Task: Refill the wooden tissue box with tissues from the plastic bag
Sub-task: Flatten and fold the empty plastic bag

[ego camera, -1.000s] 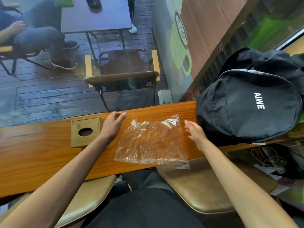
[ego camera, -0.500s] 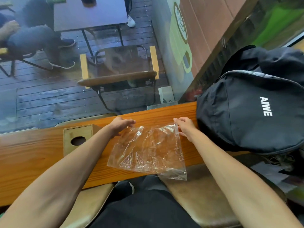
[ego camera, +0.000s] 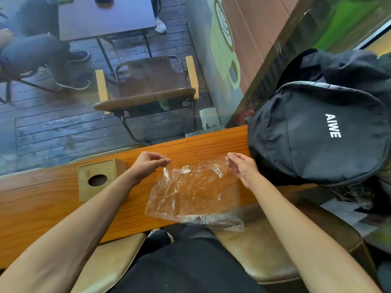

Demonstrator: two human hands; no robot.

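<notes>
Since a second ago both hands have come forward off the wood to the far edge of the plastic bag [ego camera: 194, 193], and the view has drawn nearer and swung a little to the left, so the black backpack [ego camera: 313, 134] marked AIWE now fills more of the right side. The long orange-brown wooden worktop [ego camera: 42, 199] runs across the frame; behind it, through glass, stand a dark table and a chair with wooden armrests on a plank deck, with a seated person's legs at the far left. The backpack lies on the right end of the worktop, just beside the right hand and close against the bag's right edge. The bag is clear, crumpled and flat, lying in the middle of the worktop with its near edge hanging over the front; no tissues can be made out inside it. The wooden tissue box [ego camera: 99, 178] sits on the worktop to the left of the bag, apart from it, its oval slot facing up and dark; the left forearm passes just beside its right side. The left hand [ego camera: 148, 163] pinches the bag's far left corner between thumb and fingertips. The right hand [ego camera: 241, 168] has curled fingers on the bag's far right corner, taking hold of the film.
</notes>
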